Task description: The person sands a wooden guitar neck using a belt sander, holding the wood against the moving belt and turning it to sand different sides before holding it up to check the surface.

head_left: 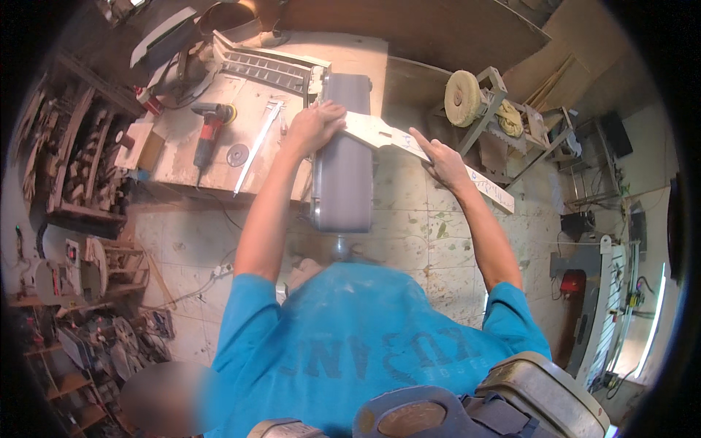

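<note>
A pale wooden guitar neck (369,131) lies slantwise across the grey belt of a belt sander (343,186). Its wide headstock end is over the belt, and the long shaft, with pencil marks on it, reaches out to the right and nearer to me. My left hand (314,127) holds the headstock end at the belt's left side, fingers bent over it. Further along the shaft, my right hand (444,164) grips it with the index finger stretched along the wood. The underside against the belt is hidden.
On the bench left of the sander lie a red power tool (208,135), a metal straightedge (257,150) and a dark disc (237,154). A round buffing wheel (464,98) stands on a frame at the right. Crowded wooden shelves (84,157) line the left.
</note>
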`<action>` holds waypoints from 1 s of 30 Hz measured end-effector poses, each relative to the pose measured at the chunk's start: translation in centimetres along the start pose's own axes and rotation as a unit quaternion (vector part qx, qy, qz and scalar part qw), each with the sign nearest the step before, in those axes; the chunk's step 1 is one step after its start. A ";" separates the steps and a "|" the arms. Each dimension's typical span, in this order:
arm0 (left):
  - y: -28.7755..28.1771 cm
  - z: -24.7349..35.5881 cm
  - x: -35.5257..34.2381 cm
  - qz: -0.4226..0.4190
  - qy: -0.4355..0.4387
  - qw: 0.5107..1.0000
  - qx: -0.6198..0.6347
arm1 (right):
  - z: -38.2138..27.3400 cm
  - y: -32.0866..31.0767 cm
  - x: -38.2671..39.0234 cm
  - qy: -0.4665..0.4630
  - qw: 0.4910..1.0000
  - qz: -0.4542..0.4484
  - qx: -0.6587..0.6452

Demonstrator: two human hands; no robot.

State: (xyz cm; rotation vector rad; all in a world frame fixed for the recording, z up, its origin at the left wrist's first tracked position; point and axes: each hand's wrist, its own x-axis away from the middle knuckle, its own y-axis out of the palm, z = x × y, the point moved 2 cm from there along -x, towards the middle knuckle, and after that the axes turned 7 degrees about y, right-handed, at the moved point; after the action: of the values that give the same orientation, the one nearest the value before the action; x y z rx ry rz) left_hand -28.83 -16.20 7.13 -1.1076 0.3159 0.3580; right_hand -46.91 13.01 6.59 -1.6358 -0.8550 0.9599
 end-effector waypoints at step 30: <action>-0.4 0.7 0.3 0.012 -0.053 0.998 -0.028 | 0.9 1.7 -1.3 0.007 0.993 0.040 0.109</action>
State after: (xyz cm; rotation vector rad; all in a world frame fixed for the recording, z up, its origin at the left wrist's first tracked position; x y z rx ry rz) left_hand -28.30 -15.68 7.63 -1.1357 0.2260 0.4480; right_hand -48.15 11.87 5.06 -1.4963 -0.6536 1.0579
